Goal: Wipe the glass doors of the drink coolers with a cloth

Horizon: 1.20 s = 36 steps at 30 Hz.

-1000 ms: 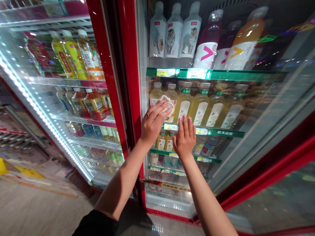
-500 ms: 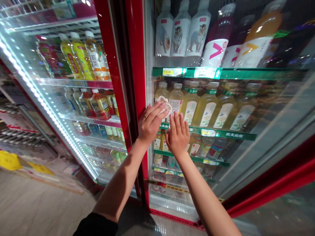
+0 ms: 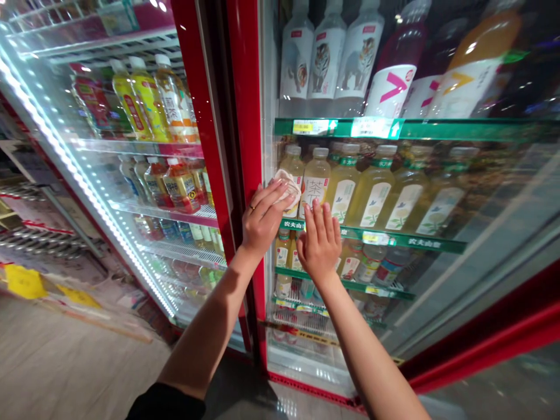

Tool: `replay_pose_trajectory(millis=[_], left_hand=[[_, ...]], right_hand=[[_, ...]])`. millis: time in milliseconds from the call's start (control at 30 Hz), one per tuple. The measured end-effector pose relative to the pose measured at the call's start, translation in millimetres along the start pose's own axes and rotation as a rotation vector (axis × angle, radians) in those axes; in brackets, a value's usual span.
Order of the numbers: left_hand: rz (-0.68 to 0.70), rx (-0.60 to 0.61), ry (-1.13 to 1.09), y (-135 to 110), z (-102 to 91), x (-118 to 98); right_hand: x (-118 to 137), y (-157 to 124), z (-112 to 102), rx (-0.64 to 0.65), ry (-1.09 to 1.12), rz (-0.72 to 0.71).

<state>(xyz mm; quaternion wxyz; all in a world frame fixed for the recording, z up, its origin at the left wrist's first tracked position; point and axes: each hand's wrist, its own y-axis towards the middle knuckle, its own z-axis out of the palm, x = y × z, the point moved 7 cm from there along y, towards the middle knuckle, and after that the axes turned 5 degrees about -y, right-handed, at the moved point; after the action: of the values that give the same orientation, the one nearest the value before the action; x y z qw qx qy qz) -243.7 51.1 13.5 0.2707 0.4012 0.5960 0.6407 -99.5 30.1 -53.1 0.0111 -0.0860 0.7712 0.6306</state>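
My left hand presses a crumpled white cloth against the glass door of a drinks fridge, close to its red frame. A ring shows on one of its fingers. To the right, my right hand lies against the same glass, fingers stretched upward and holding nothing. Behind the glass, near both hands, stands a row of pale yellow tea bottles on a green-edged shelf. My fingers and the cloth cover parts of the leftmost bottles.
Higher up are bottles with tiger labels and a large orange bottle. A second lit fridge with several shelves of drinks stands on the left. Beyond it, a low rack with yellow tags meets the grey floor.
My left hand and the cloth have slid slightly left across the glass, towards the red frame. My right hand stays flat, a little further from the left one. The view has shifted slightly.
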Motion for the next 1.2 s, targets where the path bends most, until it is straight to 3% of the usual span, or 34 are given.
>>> replay_pose_trajectory(millis=[167, 300, 433, 667, 767, 933, 1067, 1200], left_hand=[[0.034, 0.052, 0.027, -10, -15.2, 9], [-0.004, -0.045, 0.091, 3, -12.1, 19], [-0.017, -0.122, 0.100, 3, -4.1, 12], [0.047, -0.036, 0.032, -23, -20.8, 7], [0.055, -0.070, 0.013, -8, -24.8, 16], [-0.091, -0.090, 0.036, 20, -15.8, 34], [-0.161, -0.127, -0.007, 2, -19.4, 31], [-0.160, -0.159, 0.036, -12, -27.9, 30]], right_hand=[[0, -1, 1, 0.015, -0.015, 0.008], [-2, -2, 3, 0.017, 0.018, 0.021], [-3, -2, 3, 0.015, 0.004, 0.020], [-1, 1, -4, -0.036, 0.027, -0.005], [0, 1, -4, -0.042, 0.007, -0.004], [4, -1, 1, 0.004, 0.010, -0.053], [11, -3, 5, 0.079, 0.010, -0.176], [12, -5, 9, 0.120, 0.007, -0.201]])
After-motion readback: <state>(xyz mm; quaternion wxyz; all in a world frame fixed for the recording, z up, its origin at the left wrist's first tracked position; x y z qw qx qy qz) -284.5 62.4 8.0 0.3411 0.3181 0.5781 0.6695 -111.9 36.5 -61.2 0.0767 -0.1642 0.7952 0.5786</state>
